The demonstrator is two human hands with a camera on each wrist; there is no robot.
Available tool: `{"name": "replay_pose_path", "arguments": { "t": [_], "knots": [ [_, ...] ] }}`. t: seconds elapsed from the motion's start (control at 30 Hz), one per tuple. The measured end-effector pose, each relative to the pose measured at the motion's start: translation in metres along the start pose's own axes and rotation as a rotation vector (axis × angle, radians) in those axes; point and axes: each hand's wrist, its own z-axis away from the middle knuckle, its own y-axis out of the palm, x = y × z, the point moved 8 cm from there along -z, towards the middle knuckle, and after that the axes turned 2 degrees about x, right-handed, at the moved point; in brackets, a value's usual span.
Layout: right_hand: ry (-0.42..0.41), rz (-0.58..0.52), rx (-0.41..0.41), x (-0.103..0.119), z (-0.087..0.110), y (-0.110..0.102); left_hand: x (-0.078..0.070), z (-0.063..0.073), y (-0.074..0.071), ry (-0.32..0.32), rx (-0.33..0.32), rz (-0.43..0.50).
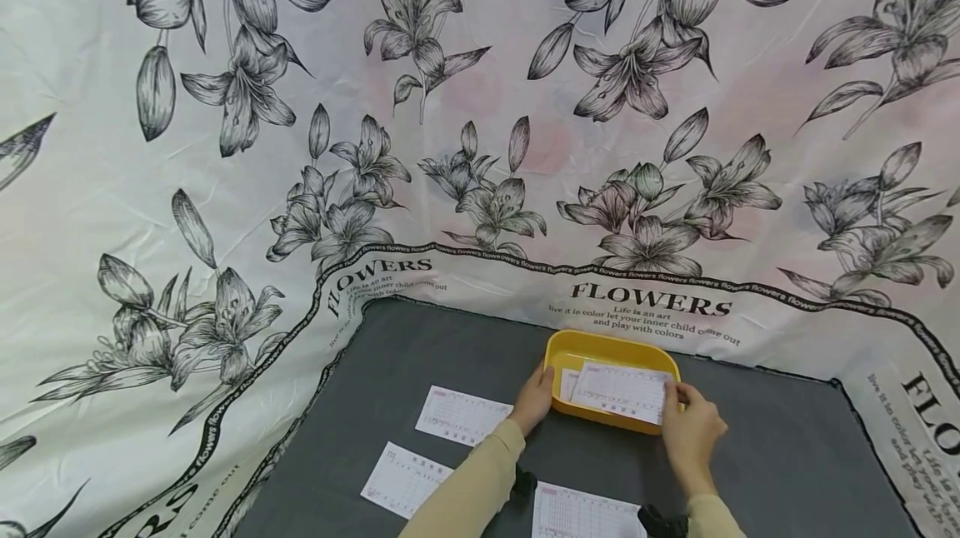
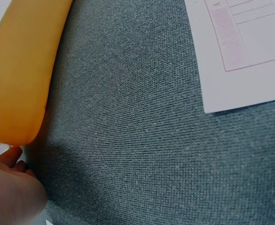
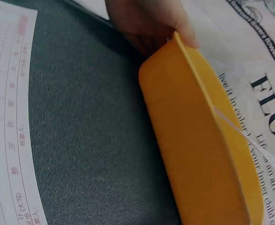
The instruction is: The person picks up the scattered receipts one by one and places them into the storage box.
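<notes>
A yellow plastic bin (image 1: 600,345) sits toward the back of the grey table surface. My left hand (image 1: 534,396) grips its left end, with the thumb over the rim in the right wrist view. Inside the bin, a white printed slip (image 1: 618,388) with red lines lies tilted, and another slip (image 1: 567,381) shows partly from under it at the left. My right hand (image 1: 692,430) pinches the top slip by its right edge, just over the bin's right rim. In the right wrist view this slip (image 3: 269,157) appears nearly edge-on, and only a fingertip of my right hand shows.
On the grey surface (image 1: 450,346), one printed slip (image 1: 459,415) lies left of the bin and a second slip (image 1: 405,478) lies nearer, partly behind my left sleeve. A third slip (image 1: 588,513) lies in front of the bin. Flower-printed cloth (image 1: 480,188) borders the surface behind.
</notes>
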Motion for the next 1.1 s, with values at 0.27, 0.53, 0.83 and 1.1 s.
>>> {"name": "replay_pose_path", "arguments": {
  "t": [0.27,0.53,0.83,1.1],
  "knots": [
    [0.003,0.036,0.052,-0.005,-0.003,0.013,0.003,-0.001,0.001,-0.011,0.001,0.011],
    [-0.010,0.088,0.122,-0.001,-0.009,0.024,0.000,-0.001,0.000,-0.002,0.003,0.019],
    [-0.046,0.182,0.191,-0.007,-0.012,0.038,0.002,0.000,0.001,0.008,0.006,0.020],
    [-0.044,0.263,0.284,-0.011,-0.011,0.049,0.001,0.000,0.000,0.015,-0.016,0.001]
  ]
}}
